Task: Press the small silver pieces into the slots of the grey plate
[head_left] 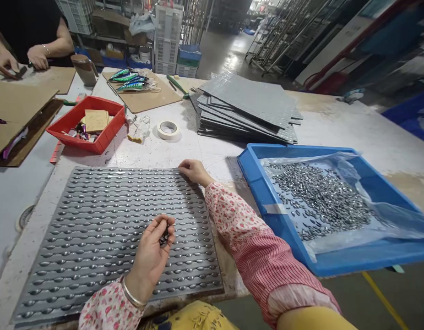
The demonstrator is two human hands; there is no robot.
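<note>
A grey ridged board (pixel 105 229) lies flat in front of me, with rows of small shiny oval pieces set in its grooves. My left hand (pixel 152 252) is above the board, palm up, its fingers curled round several small dark oval pieces (pixel 164 236). At the board's far right corner, my right hand (pixel 194 172) has its fingertips pressed together against the surface. What those fingertips hold, if anything, is hidden. To the right, a blue tray (pixel 284 229) lined with clear plastic contains a heap of loose oval pieces (pixel 322 197).
A stack of grey boards (pixel 246 105) stands behind the tray. Farther left are a roll of tape (pixel 167 130), a red bin (pixel 105 142), and green-blue fishing lures (pixel 129 80) on cardboard. A co-worker's hands (pixel 38 57) are at the far left, near a brown cup (pixel 84 69).
</note>
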